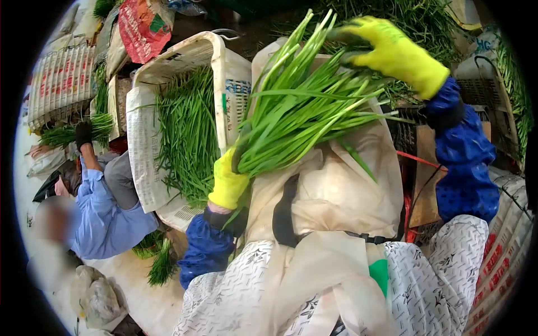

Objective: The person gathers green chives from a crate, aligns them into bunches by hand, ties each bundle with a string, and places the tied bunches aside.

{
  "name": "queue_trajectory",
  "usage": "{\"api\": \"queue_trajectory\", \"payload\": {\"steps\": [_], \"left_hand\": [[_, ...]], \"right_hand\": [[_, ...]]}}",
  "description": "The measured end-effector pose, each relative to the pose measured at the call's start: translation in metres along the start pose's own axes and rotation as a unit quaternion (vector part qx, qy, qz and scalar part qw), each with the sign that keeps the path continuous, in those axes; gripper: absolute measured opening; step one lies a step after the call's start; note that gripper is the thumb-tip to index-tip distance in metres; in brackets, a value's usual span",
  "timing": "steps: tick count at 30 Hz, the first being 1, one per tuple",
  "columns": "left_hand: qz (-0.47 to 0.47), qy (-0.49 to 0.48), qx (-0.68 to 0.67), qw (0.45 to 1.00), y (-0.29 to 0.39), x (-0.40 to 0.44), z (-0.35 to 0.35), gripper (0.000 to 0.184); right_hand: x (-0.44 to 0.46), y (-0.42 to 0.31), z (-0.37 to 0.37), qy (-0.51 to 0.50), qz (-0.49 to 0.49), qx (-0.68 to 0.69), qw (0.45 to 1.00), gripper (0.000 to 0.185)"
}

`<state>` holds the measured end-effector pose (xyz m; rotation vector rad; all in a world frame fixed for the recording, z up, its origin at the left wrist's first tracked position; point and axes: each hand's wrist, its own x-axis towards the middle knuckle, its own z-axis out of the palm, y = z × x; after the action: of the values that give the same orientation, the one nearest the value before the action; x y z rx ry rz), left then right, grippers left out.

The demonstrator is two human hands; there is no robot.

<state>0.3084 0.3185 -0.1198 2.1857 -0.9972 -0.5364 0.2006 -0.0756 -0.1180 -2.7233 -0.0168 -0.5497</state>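
Note:
A loose bunch of long green leafy stalks (302,120) fans out above my lap, its pale ends pointing up and to the right. My left hand (230,179), in a yellow glove, is wrapped round the lower left end of the bunch. My right hand (378,47), also gloved in yellow, is at the upper right by the pale ends, its fingers apart and curved; the dark fingertips are near the stalks. A cream apron (347,196) covers my lap under the bunch.
Left of my lap a white plastic basket (221,95) holds more green stalks. At the far left sits a person in a blue shirt (106,218), near a second basket (61,84). Piled greens (403,22) lie at the back, and a crate (493,84) stands at the right.

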Motion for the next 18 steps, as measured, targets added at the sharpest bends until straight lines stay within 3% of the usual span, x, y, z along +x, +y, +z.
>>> {"api": "queue_trajectory", "payload": {"steps": [1,2,4,5,6,7,8,9,11,13,14,17,18], "left_hand": [[-0.019,0.002,-0.013,1.000,0.006,0.000,0.000,0.055],[-0.023,-0.002,-0.015,1.000,0.002,0.001,-0.001,0.054],[-0.038,0.015,-0.024,0.999,-0.003,-0.006,-0.006,0.052],[-0.040,0.031,-0.035,0.998,-0.005,-0.008,-0.005,0.051],[-0.040,0.042,-0.052,0.997,-0.006,-0.007,-0.002,0.051],[-0.088,-0.006,-0.107,0.990,-0.004,-0.003,-0.005,0.048],[-0.140,-0.003,-0.166,0.976,0.006,0.001,-0.004,0.046],[-0.193,0.002,-0.220,0.956,0.012,0.003,-0.004,0.045],[-0.190,-0.054,-0.192,0.961,0.004,0.006,-0.010,0.046],[-0.197,-0.054,-0.189,0.960,0.002,0.003,-0.010,0.046],[-0.167,-0.046,-0.228,0.958,0.000,0.004,-0.007,0.045],[-0.131,-0.083,-0.238,0.959,-0.009,0.006,-0.007,0.042],[-0.133,-0.076,-0.235,0.960,-0.011,0.006,-0.006,0.042]], "right_hand": [[0.005,-0.002,0.007,0.023,-0.032,-0.048,0.998,0.037],[0.009,-0.001,0.006,-0.047,0.055,0.121,0.990,0.032],[0.013,-0.003,0.005,-0.140,0.193,0.394,0.888,0.021],[0.014,0.001,0.004,-0.141,0.165,0.458,0.862,0.022],[0.013,0.005,-0.001,-0.149,0.184,0.478,0.846,0.022],[0.011,0.011,-0.009,-0.156,0.208,0.493,0.830,0.021],[0.016,0.010,-0.010,-0.135,0.226,0.488,0.833,0.027],[0.008,0.004,-0.026,-0.073,0.244,0.441,0.861,0.021],[0.007,0.003,-0.028,0.023,0.272,0.573,0.772,0.021],[0.002,-0.010,-0.042,0.027,0.394,0.570,0.721,0.023],[-0.004,-0.007,-0.040,0.040,0.351,0.553,0.754,0.022],[-0.019,0.004,-0.043,0.102,0.283,0.625,0.720,0.022],[-0.021,0.015,-0.046,0.166,0.268,0.523,0.792,0.024]]}}
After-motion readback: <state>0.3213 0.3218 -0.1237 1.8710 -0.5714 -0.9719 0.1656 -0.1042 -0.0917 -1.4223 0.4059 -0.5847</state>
